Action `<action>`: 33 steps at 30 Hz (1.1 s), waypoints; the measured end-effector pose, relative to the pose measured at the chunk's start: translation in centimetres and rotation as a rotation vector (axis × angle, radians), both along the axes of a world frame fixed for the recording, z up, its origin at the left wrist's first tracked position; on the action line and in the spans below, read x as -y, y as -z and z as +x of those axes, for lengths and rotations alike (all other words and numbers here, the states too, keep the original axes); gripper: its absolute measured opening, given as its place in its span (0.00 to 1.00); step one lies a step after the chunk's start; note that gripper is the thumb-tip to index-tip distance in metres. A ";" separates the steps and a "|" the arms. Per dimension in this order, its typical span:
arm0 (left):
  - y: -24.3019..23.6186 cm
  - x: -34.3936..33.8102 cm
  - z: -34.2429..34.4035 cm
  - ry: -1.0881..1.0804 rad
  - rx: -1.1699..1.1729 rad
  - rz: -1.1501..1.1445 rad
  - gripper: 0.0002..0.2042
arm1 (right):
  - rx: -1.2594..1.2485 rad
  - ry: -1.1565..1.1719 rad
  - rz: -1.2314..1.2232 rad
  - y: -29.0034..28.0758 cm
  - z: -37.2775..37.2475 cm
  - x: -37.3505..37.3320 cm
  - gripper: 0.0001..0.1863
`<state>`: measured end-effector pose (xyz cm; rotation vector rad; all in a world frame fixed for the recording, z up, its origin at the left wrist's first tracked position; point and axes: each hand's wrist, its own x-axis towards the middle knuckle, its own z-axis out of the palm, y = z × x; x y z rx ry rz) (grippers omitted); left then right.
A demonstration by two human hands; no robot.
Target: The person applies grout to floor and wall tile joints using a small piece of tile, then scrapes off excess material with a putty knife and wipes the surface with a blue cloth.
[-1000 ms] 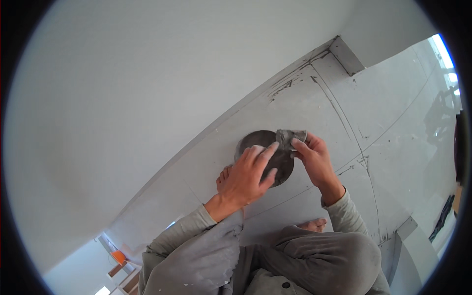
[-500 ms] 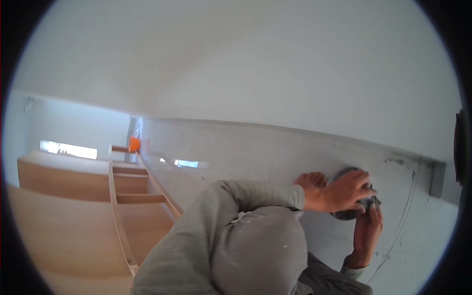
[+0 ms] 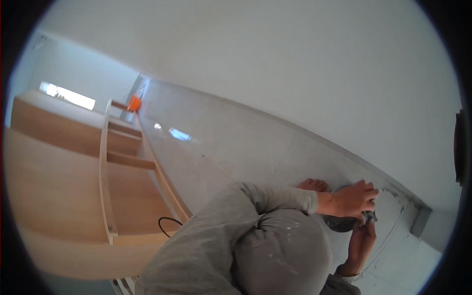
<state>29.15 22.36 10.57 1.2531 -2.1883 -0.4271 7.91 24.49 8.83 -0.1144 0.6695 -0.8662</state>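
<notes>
Since a second ago my view has swung away from the wall corner: wooden stairs and an orange object now fill the left side, and my hands have slid to the lower right of the picture. My left hand lies over the top of the dark round disc, fingers spread and pressing on it, not curled shut. The disc rests flat on the pale floor, close to the wall's base, mostly hidden under that hand. My right hand comes up from below, touching the disc's right edge, where a small dark grey piece sits between both hands; whether it pinches that piece I cannot tell. My bent knee in grey trousers now covers the lower middle. A thin black cable loops beside the stairs.
</notes>
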 end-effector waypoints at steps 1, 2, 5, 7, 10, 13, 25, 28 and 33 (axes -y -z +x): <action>-0.1 -0.1 0.1 0.045 -0.055 -0.008 0.21 | 0.053 0.011 0.015 -0.3 0.1 -0.5 0.17; -0.3 -0.2 0.3 0.106 -0.056 0.059 0.22 | 0.039 0.064 0.036 -0.5 0.3 -1.3 0.14; -1.0 -0.1 0.8 0.240 -0.134 0.116 0.26 | 0.080 0.206 0.060 -1.0 -0.6 -2.9 0.11; -1.5 0.0 1.0 0.217 -0.158 0.233 0.23 | -0.248 0.331 0.039 -1.4 -1.5 -4.1 0.12; -1.2 1.6 0.9 0.156 0.043 0.306 0.20 | -1.006 -0.066 -0.418 -1.7 -2.1 -5.9 0.12; 0.6 5.1 -0.5 0.176 0.294 0.333 0.22 | -1.401 -0.219 -0.962 -0.9 -2.1 -6.9 0.16; 6.5 15.0 -10.2 0.259 0.993 0.369 0.42 | -1.421 -0.457 -1.357 2.9 -5.1 -6.0 0.11; 6.9 14.4 -8.0 0.214 0.937 0.420 0.44 | -1.429 -0.433 -1.428 3.4 -6.1 -6.0 0.11; 6.0 11.4 -1.3 0.120 1.001 0.524 0.44 | -1.489 -0.406 -1.418 2.2 -10.9 -7.2 0.12</action>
